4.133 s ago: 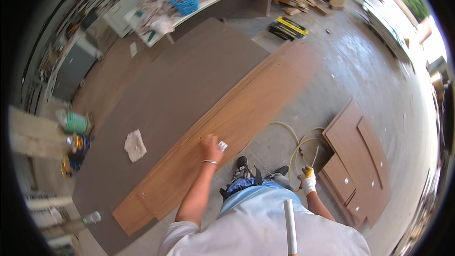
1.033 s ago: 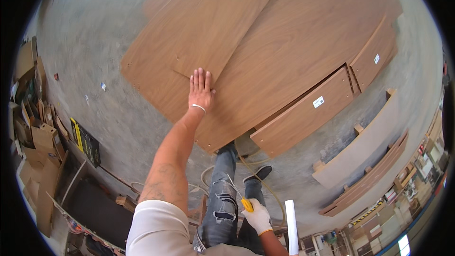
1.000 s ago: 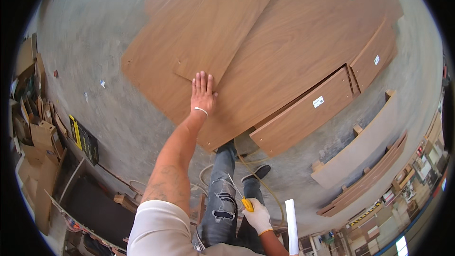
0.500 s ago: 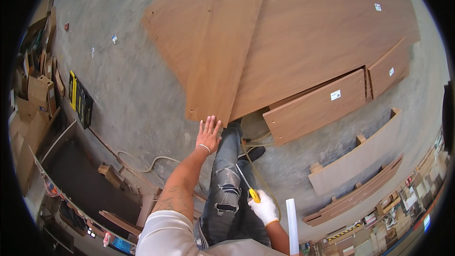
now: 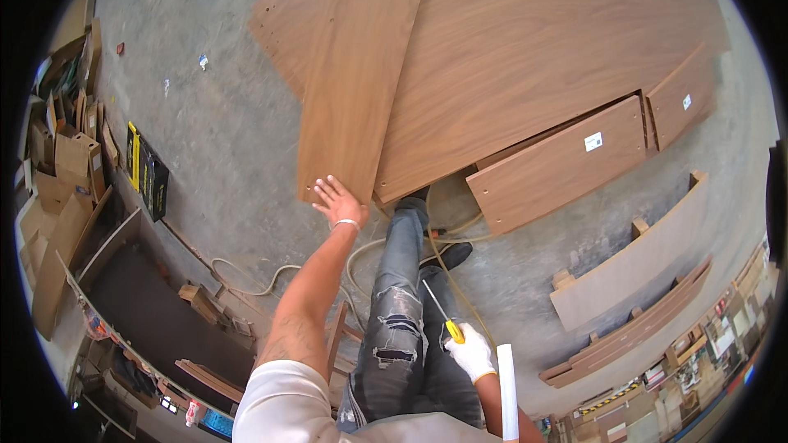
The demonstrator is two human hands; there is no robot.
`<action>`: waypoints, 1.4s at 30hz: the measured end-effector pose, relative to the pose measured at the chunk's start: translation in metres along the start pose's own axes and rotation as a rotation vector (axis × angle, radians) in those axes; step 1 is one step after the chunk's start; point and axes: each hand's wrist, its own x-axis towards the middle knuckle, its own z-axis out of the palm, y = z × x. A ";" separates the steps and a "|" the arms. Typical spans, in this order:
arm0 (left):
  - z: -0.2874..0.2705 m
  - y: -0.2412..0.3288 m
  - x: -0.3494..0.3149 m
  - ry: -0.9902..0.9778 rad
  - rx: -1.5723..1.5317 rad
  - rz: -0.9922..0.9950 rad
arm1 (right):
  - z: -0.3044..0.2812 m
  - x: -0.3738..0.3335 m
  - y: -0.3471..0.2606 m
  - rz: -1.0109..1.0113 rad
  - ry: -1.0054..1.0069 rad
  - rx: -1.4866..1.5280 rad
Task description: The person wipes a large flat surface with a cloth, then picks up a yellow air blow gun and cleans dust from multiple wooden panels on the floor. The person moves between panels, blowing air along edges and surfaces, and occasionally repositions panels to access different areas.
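Note:
My bare left hand (image 5: 341, 203) lies flat with spread fingers on the near end of a long brown wooden board (image 5: 349, 98). That board rests on top of a much larger brown panel (image 5: 525, 57). Close to my right thigh, my right hand (image 5: 472, 353), in a white glove, is closed around the yellow handle of a screwdriver (image 5: 453, 330). Its metal shaft points up and to the left, away from the boards. Small holes show near both ends of the long board.
Two narrower panels (image 5: 562, 168) with labels stand along the large panel's near edge. A pale hose (image 5: 271, 287) winds over the concrete floor around my feet. Cardboard scraps (image 5: 74, 156) pile up at the left, beside a black and yellow box (image 5: 146, 172). More boards (image 5: 632, 254) lie at the right.
The long board's near end has swung left across the large panel, my left hand moving with it. My right hand has shifted slightly right, still holding the screwdriver.

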 end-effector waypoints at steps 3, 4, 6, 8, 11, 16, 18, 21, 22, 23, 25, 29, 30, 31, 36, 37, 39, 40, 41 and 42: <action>0.013 0.018 0.012 -0.041 -0.008 -0.138 | 0.005 0.007 -0.011 0.001 -0.034 -0.021; 0.012 0.023 0.012 -0.062 -0.023 -0.150 | 0.004 0.009 -0.018 -0.002 -0.037 -0.022; 0.006 0.025 0.011 -0.120 -0.035 -0.141 | -0.001 0.011 -0.034 -0.026 -0.043 -0.009; -0.003 0.023 0.009 -0.194 -0.030 -0.097 | 0.003 0.021 -0.030 -0.012 -0.053 0.023; 0.020 0.010 0.015 -0.095 0.024 -0.089 | 0.006 0.031 -0.036 -0.020 -0.093 0.045; 0.047 0.006 0.014 -0.006 0.086 0.067 | -0.013 0.041 -0.026 0.047 -0.065 0.084; 0.075 -0.023 0.022 0.195 0.187 0.211 | -0.022 0.044 -0.025 0.042 -0.044 0.066; 0.096 -0.050 0.037 0.354 -0.034 0.228 | -0.036 0.054 -0.013 0.050 -0.021 0.027; 0.094 -0.059 0.042 0.417 -0.065 0.282 | -0.040 0.056 -0.014 0.066 -0.014 0.028; 0.093 -0.080 0.051 0.440 -0.017 0.281 | -0.043 0.058 -0.014 0.070 -0.016 0.026; 0.092 -0.120 0.072 0.491 0.080 0.273 | -0.039 0.065 -0.006 0.048 -0.049 0.007; 0.034 -0.115 0.097 0.401 0.190 0.042 | -0.032 0.071 -0.007 0.084 -0.091 -0.016; 0.015 -0.103 0.104 0.434 0.142 0.037 | -0.029 0.067 -0.010 0.104 -0.103 -0.015; 0.003 -0.095 0.114 0.473 0.091 0.016 | -0.026 0.066 -0.012 0.106 -0.110 -0.022; -0.027 -0.121 0.183 0.646 0.239 -0.116 | -0.030 0.060 -0.035 0.037 -0.136 -0.115; -0.037 -0.120 0.187 0.655 0.282 -0.115 | -0.033 0.058 -0.041 0.016 -0.134 -0.108; -0.062 -0.113 0.175 0.590 0.281 -0.040 | -0.043 0.058 -0.051 -0.035 -0.060 -0.177; -0.078 -0.105 0.162 0.556 0.289 0.012 | -0.048 0.056 -0.052 -0.022 -0.042 -0.172; -0.092 -0.102 0.145 0.536 0.285 0.108 | -0.050 0.052 -0.051 -0.016 -0.040 -0.164; -0.108 -0.102 0.128 0.519 0.277 0.197 | -0.049 0.051 -0.047 0.036 -0.058 -0.088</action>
